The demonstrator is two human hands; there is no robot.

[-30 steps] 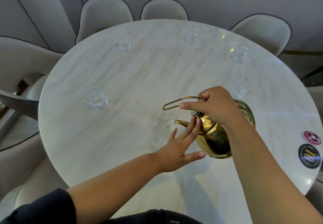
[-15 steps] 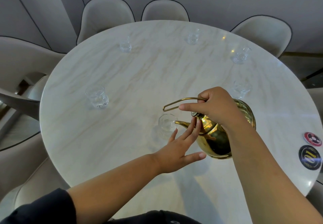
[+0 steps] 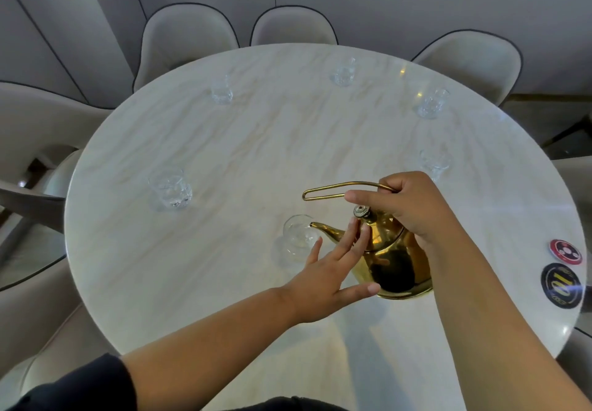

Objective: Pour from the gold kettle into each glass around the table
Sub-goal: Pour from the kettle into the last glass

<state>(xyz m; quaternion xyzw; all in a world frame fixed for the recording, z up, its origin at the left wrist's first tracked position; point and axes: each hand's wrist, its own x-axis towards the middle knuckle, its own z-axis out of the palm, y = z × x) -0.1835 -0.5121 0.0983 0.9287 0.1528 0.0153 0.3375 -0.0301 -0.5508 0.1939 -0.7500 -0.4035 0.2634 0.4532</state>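
Observation:
The gold kettle [image 3: 392, 260] is tilted to the left over the round marble table [image 3: 256, 160], its spout tip above the rim of the nearest clear glass [image 3: 298, 237]. My right hand [image 3: 407, 204] grips the kettle's thin wire handle from above. My left hand [image 3: 330, 269] has straight fingers laid against the lid and shoulder of the kettle, thumb near its base. Several other clear glasses stand around the table: one at the left [image 3: 169, 187], one at the far left [image 3: 221, 91], one at the far middle [image 3: 344, 74], and two at the right [image 3: 432, 104] [image 3: 434, 162].
Two round coasters lie near the table's right edge, a red one [image 3: 566, 252] and a black one [image 3: 560, 285]. Pale upholstered chairs [image 3: 189, 37] ring the table, backed by a panelled wall.
Both hands and the kettle hold nearly the same pose over the nearest glass; only the camera has shifted slightly.

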